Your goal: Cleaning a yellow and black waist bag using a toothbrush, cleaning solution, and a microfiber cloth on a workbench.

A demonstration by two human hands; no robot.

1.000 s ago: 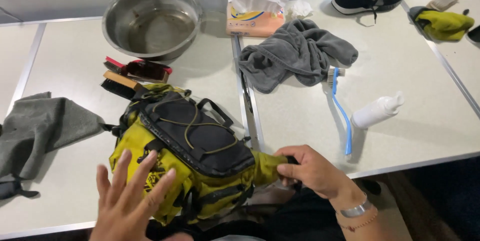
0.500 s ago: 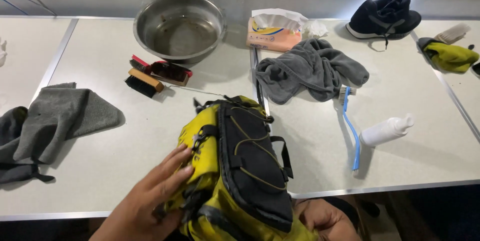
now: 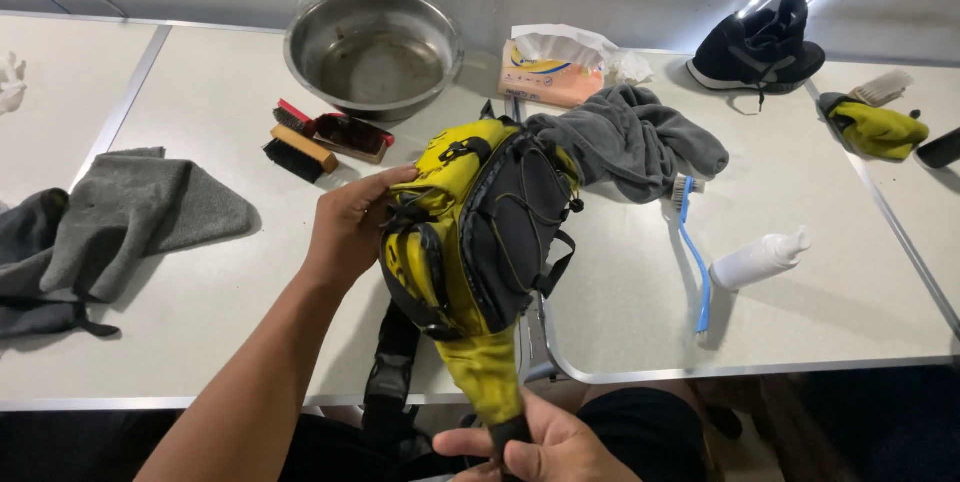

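A yellow and black waist bag (image 3: pixel 480 232) with elastic cord lacing is lifted upright above the table's front edge. My left hand (image 3: pixel 350 227) grips its left side, fingers wrapped on the yellow fabric. My right hand (image 3: pixel 540 447), at the bottom of the view, pinches the black strap end at the bag's lower yellow wing. A black buckle strap (image 3: pixel 390 382) dangles below the bag.
A steel bowl (image 3: pixel 372 52), two brushes (image 3: pixel 315 137), a tissue pack (image 3: pixel 552 72), a grey towel (image 3: pixel 630 142), a blue toothbrush (image 3: pixel 695 247) and a white bottle (image 3: pixel 758 257) lie on the white tables. Grey cloths (image 3: pixel 110 222) lie left. A black shoe (image 3: pixel 757 47) and a yellow item (image 3: pixel 875 127) lie far right.
The bag has been turned from lying flat to standing upright and lifted. My left hand went from hovering open to gripping its side; my right hand slid down to the strap end.
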